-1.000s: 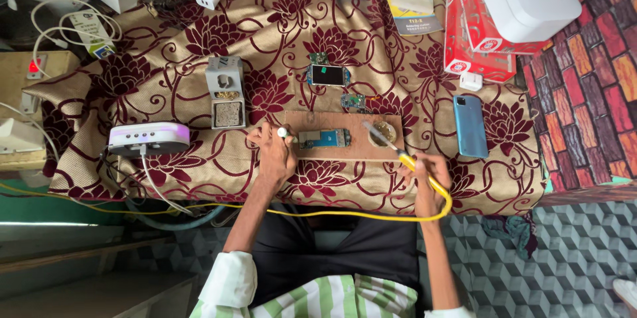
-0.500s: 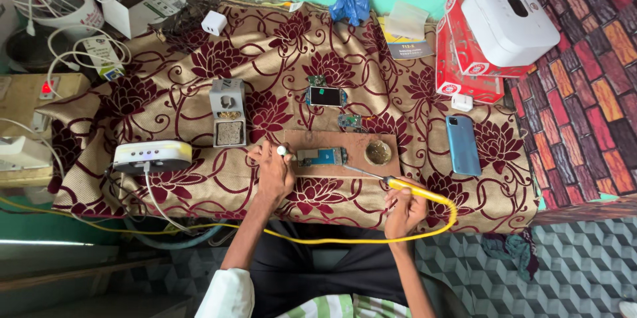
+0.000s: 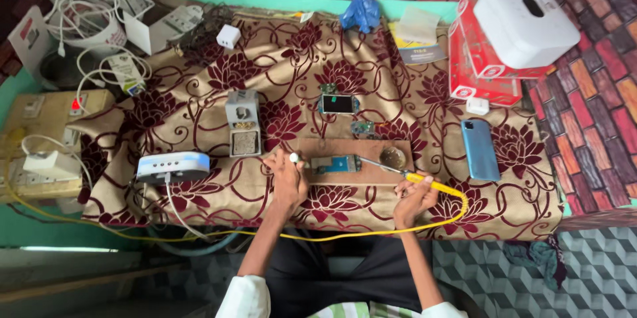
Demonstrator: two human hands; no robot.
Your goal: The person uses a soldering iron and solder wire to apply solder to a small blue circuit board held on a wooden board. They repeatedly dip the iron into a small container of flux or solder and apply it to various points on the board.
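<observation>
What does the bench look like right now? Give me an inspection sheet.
Surface: table under floral cloth; wooden board in front.
Job's things: circuit board on the wooden board; yellow soldering iron pointing at it.
Clutter: blue phone, small screen, red box, white box.
Hands: left hand beside the circuit board; right hand holds the yellow soldering iron.
Cables: yellow cord, white leads.
Surroundings: brick-pattern wall.

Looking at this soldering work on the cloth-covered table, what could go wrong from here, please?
1. The right hand holds a yellow soldering iron whose tip points toward the circuit board; a slip might burn the left hand resting beside the board.
2. The iron's yellow cord hangs along the table edge and could snag.
3. The floral cloth could scorch if the tip touches it.
</observation>
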